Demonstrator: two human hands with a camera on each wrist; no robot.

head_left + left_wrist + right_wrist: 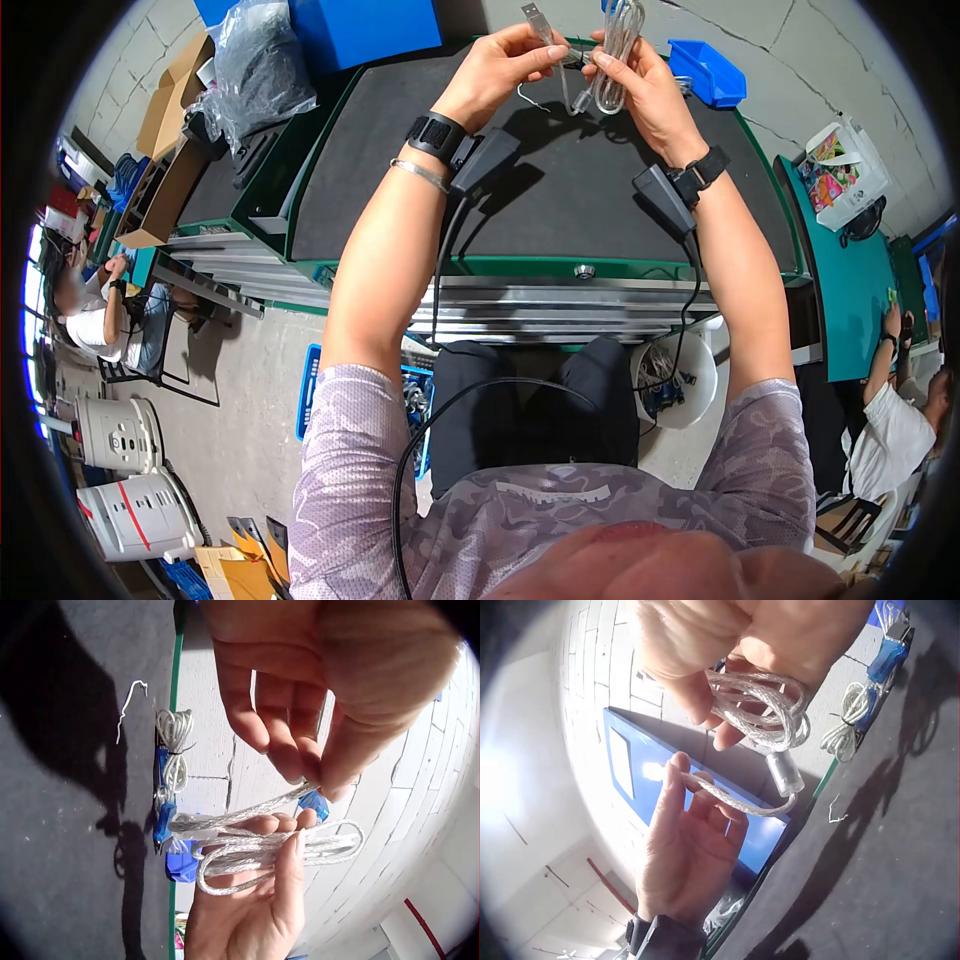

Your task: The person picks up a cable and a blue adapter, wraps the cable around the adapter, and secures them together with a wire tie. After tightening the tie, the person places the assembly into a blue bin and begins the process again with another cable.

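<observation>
The left hand (500,75) pinches a silvery braided cable near its USB plug (533,12) between thumb and fingertips. Beside it, the right hand (655,100) grips the looped coil (620,50) of the same cable, raised above the dark mat. In the right wrist view, a clear cylinder (785,774) on the cable hangs below the coil (761,709), and a single strand runs to the left hand (694,847). The left wrist view shows the right hand (251,922) with its thumb over the coil (262,859).
A white bent tie (131,709) lies on the mat (400,200). Another bundled cable (174,742) with blue connectors is at the mat's edge. A blue bin (708,75) stands at the back right, a bagged item (260,80) at the left. Two people sit at side benches.
</observation>
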